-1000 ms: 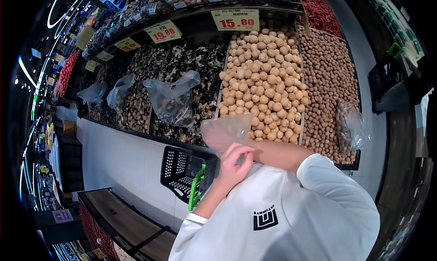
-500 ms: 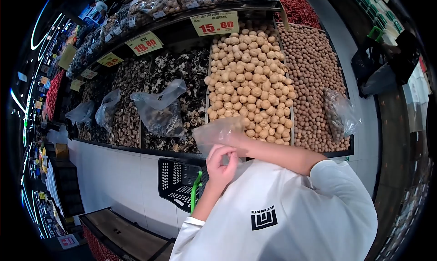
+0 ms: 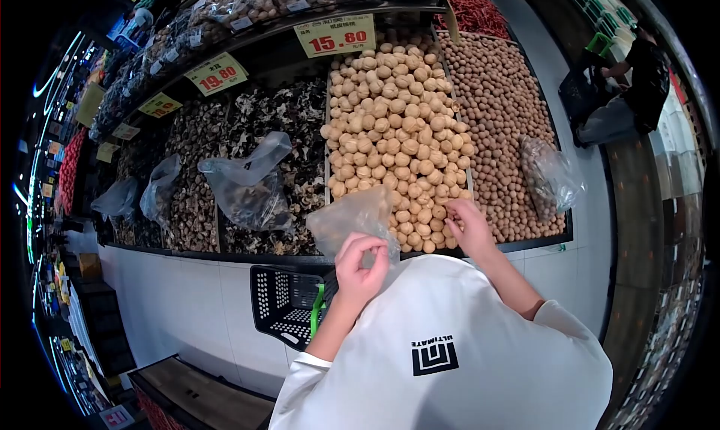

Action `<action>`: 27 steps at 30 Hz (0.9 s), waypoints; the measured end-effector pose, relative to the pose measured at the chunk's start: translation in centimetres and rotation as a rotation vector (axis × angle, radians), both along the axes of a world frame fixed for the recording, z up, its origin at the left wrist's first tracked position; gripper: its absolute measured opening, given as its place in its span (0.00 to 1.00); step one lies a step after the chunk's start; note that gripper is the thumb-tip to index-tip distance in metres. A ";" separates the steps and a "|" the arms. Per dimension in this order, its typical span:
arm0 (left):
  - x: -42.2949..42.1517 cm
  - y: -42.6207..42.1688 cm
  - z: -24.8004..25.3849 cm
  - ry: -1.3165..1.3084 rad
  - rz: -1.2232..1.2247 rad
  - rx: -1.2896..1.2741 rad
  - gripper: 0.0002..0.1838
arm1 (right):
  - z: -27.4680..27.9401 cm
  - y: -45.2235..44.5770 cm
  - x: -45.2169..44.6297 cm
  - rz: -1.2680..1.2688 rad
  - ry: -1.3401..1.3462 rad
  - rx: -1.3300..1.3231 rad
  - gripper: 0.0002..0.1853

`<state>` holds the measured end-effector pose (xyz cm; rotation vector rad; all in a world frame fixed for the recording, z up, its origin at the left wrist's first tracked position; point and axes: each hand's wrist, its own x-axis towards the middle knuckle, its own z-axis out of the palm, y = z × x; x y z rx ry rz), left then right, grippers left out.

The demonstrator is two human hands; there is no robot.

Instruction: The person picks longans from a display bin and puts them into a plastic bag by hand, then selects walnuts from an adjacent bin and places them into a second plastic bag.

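Note:
My left hand (image 3: 360, 269) is closed on the edge of a clear plastic bag (image 3: 349, 216), which hangs over the front of the walnut bin. No nuts are visible inside the bag. At the front right of the pale walnuts (image 3: 397, 130), my right hand (image 3: 471, 227) reaches in with its fingers curved and a little apart, the tips at the nuts. Whether a nut sits between those fingertips is hard to make out.
Left of the walnuts lie dark dried fungus (image 3: 300, 160) and several plastic bags. Smaller brown nuts (image 3: 502, 107) fill the right bin, with a filled bag (image 3: 547, 175) on them. A black basket (image 3: 281, 299) is below. A person (image 3: 637, 85) stands at right.
My right hand has moved right, from beside the plastic bag to the front right of the walnuts. My left hand keeps its grip on the bag.

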<state>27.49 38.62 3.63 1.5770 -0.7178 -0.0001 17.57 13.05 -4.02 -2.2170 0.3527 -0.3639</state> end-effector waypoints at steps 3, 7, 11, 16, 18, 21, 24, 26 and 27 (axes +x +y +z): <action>0.0 0.2 0.1 0.015 -0.003 -0.005 0.10 | 1.0 0.8 0.2 -0.037 -0.042 -0.012 0.18; -0.1 0.5 0.2 0.015 -0.023 0.016 0.10 | 3.9 2.2 1.4 -0.033 -0.062 0.187 0.16; 0.1 0.4 1.0 0.009 -0.037 0.020 0.09 | 5.5 5.3 4.5 0.203 -0.073 0.412 0.10; 0.4 0.3 1.8 -0.046 -0.081 0.026 0.10 | 5.9 8.3 10.1 0.839 0.232 0.353 0.08; 0.5 0.3 2.1 -0.038 -0.097 0.020 0.10 | 3.8 10.5 12.2 0.963 0.168 0.269 0.07; 0.6 0.4 2.3 -0.024 -0.131 0.023 0.10 | 1.1 14.1 15.3 0.997 -0.028 -0.064 0.06; 0.7 0.6 2.7 -0.017 -0.154 0.030 0.11 | 0.7 16.7 17.0 0.946 -0.153 -0.399 0.06; 0.6 0.9 2.7 -0.019 -0.161 0.027 0.12 | 1.1 17.4 17.3 0.896 -0.202 -0.543 0.06; 0.6 1.0 2.7 -0.009 -0.188 0.038 0.12 | 1.6 17.5 17.4 0.877 -0.224 -0.583 0.06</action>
